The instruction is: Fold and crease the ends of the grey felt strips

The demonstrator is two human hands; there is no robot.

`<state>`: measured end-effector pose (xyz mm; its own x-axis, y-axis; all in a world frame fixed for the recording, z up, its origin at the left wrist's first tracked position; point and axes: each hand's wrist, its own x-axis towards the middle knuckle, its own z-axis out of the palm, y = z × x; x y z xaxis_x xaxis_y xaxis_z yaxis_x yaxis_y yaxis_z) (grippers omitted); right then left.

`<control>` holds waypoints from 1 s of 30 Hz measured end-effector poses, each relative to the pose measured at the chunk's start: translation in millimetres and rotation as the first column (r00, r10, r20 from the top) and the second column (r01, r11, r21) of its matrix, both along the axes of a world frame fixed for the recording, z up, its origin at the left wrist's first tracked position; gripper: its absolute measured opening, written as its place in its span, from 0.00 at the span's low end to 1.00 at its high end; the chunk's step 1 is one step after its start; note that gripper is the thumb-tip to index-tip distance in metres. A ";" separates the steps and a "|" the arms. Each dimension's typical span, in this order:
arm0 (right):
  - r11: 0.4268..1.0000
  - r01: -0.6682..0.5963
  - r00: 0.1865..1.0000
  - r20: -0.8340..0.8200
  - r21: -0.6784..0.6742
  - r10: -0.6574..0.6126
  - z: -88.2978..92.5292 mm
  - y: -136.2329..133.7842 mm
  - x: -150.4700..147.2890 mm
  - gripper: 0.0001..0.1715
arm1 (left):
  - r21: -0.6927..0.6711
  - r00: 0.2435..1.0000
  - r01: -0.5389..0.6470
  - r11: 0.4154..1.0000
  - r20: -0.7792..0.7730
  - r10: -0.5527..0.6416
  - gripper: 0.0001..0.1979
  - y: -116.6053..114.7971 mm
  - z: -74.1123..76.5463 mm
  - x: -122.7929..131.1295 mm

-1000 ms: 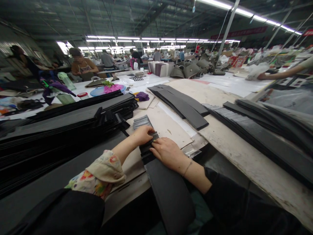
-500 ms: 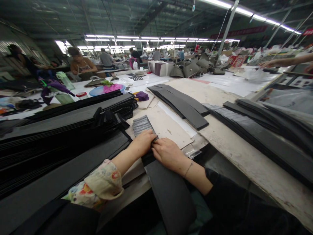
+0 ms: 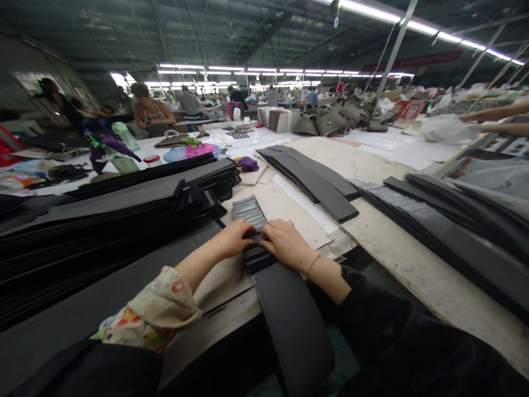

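Observation:
A long dark grey strip [image 3: 289,314] runs from the board toward my lap, with black bands across its upper part and a ribbed silvery-grey piece [image 3: 249,212] at its far end. My left hand [image 3: 236,238] pinches the left edge of the strip just below the ribbed piece. Opposite it, my right hand [image 3: 285,242] grips the right edge, fingers bent and pressed together. The two hands are close, with a small gap between their fingertips.
Thick stacks of black strips [image 3: 124,204] fill the left side. More grey strips [image 3: 314,179] lie ahead, and another fanned stack [image 3: 438,226] is at the right. A co-worker's arms [image 3: 496,118] hold a plastic bag [image 3: 448,129] at the far right.
My hands have drawn slightly apart and nearer to me, uncovering black bands on the strip. The view has shifted a little to the left. The co-worker's arms have moved at the bag.

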<state>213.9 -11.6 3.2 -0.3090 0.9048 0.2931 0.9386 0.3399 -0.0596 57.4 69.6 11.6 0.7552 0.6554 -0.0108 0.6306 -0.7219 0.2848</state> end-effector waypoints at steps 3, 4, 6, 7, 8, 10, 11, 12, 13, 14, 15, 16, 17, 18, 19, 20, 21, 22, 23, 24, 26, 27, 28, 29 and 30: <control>1.000 0.005 0.999 -0.044 -0.003 -0.005 -2.8 8.9 3.2 0.19 | 0.027 1.000 0.001 1.000 0.008 -0.001 0.13 -0.5 -3.4 -1.0; 1.000 -0.018 0.998 -0.057 -0.018 0.017 -4.1 11.5 4.3 0.20 | 0.038 1.000 0.002 0.999 0.006 -0.002 0.13 -0.7 -4.6 -1.7; 0.995 -0.083 0.994 -0.076 -0.055 0.079 -6.6 15.8 6.3 0.20 | 0.074 1.000 0.003 0.997 -0.008 -0.002 0.12 -2.3 -6.3 -3.4; 0.991 -0.116 0.991 -0.081 -0.071 0.110 -7.7 17.6 6.9 0.19 | 0.100 1.000 0.005 0.995 -0.022 -0.003 0.11 -4.0 -6.7 -4.1; 0.986 -0.144 0.987 -0.084 -0.082 0.137 -8.6 19.1 7.3 0.18 | 0.134 0.999 0.012 0.991 -0.040 -0.007 0.10 -6.4 -6.8 -4.6; 0.978 -0.186 0.981 -0.079 -0.098 0.178 -9.6 20.8 7.2 0.15 | 0.216 0.996 0.035 0.976 -0.088 -0.016 0.08 -12.6 -6.3 -4.5; 0.975 -0.198 0.979 -0.072 -0.101 0.192 -9.6 21.1 6.8 0.14 | 0.257 0.993 0.047 0.965 -0.116 -0.018 0.08 -15.9 -5.8 -4.1; 0.974 -0.205 0.978 -0.062 -0.102 0.199 -9.4 21.0 6.3 0.14 | 0.293 0.990 0.059 0.954 -0.141 -0.018 0.09 -19.1 -5.2 -3.5; 0.973 -0.207 0.978 -0.050 -0.102 0.203 -8.8 20.4 5.7 0.14 | 0.321 0.987 0.067 0.945 -0.160 -0.016 0.10 -21.8 -4.7 -3.1; 0.973 -0.207 0.978 -0.037 -0.102 0.204 -7.9 19.4 5.0 0.14 | 0.339 0.985 0.072 0.938 -0.175 -0.013 0.11 -24.0 -4.4 -3.2; 0.973 -0.206 0.978 -0.026 -0.103 0.205 -6.9 18.1 4.4 0.15 | 0.346 0.983 0.078 0.935 -0.184 -0.013 0.11 -25.6 -4.2 -3.8; 0.974 -0.201 0.980 -0.017 -0.106 0.200 -5.7 16.5 3.8 0.16 | 0.348 0.982 0.084 0.934 -0.189 -0.018 0.11 -27.0 -4.3 -5.2; 0.975 -0.190 0.982 -0.010 -0.111 0.190 -4.5 14.7 3.4 0.16 | 0.344 0.981 0.088 0.935 -0.191 -0.022 0.12 -28.1 -4.7 -7.2; 0.978 -0.175 0.984 -0.007 -0.116 0.175 -3.4 12.9 3.0 0.17 | 0.338 0.981 0.089 0.937 -0.192 -0.024 0.12 -29.2 -5.3 -9.9; 0.981 -0.157 0.988 -0.007 -0.118 0.157 -2.3 11.2 2.8 0.17 | 0.336 0.982 0.084 0.938 -0.189 -0.021 0.12 -30.5 -6.2 -12.9; 0.984 -0.138 0.990 -0.005 -0.116 0.138 -1.2 9.6 2.5 0.17 | 0.340 0.983 0.075 0.938 -0.182 -0.013 0.13 -32.0 -7.0 -16.0; 0.986 -0.122 0.992 -0.002 -0.114 0.123 -0.3 8.4 2.4 0.16 | 0.349 0.985 0.062 0.935 -0.174 0.000 0.14 -33.5 -7.6 -19.1; 0.987 -0.114 0.993 0.003 -0.116 0.115 0.6 7.5 2.1 0.16 | 0.361 0.986 0.048 0.932 -0.165 0.013 0.16 -35.1 -7.7 -21.9; 0.986 -0.112 0.993 0.009 -0.121 0.114 1.3 7.0 1.9 0.16 | 0.369 0.987 0.037 0.929 -0.158 0.023 0.17 -36.8 -7.1 -24.6; 0.985 -0.114 0.993 0.015 -0.129 0.117 2.0 6.7 1.6 0.16 | 0.372 0.988 0.028 0.928 -0.152 0.031 0.17 -38.6 -5.8 -27.0; 0.983 -0.115 0.993 0.022 -0.145 0.120 2.9 6.7 1.0 0.16 | 0.351 0.990 0.006 0.936 -0.137 0.045 0.16 -44.1 -1.1 -31.5; 0.983 -0.112 0.993 0.023 -0.148 0.117 3.1 6.8 0.8 0.16 | 0.334 0.991 -0.018 0.942 -0.116 0.060 0.14 -48.7 1.5 -33.5; 0.984 -0.106 0.994 0.023 -0.145 0.111 2.9 6.9 0.8 0.16 | 0.315 0.993 -0.055 0.948 -0.082 0.085 0.14 -55.1 3.6 -35.1; 0.985 -0.100 0.994 0.021 -0.140 0.104 2.5 7.1 1.2 0.16 | 0.293 0.993 -0.103 0.950 -0.030 0.117 0.14 -63.5 4.7 -36.2; 0.986 -0.094 0.995 0.016 -0.136 0.097 1.9 7.4 1.9 0.16 | 0.264 0.988 -0.154 0.952 0.034 0.150 0.14 -73.9 4.2 -36.5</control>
<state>215.8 -4.2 5.1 -0.4010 0.9016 0.1620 0.9039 0.4182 -0.0899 20.8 -4.3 15.8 0.6453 0.7404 0.1883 0.7362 -0.6685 0.1053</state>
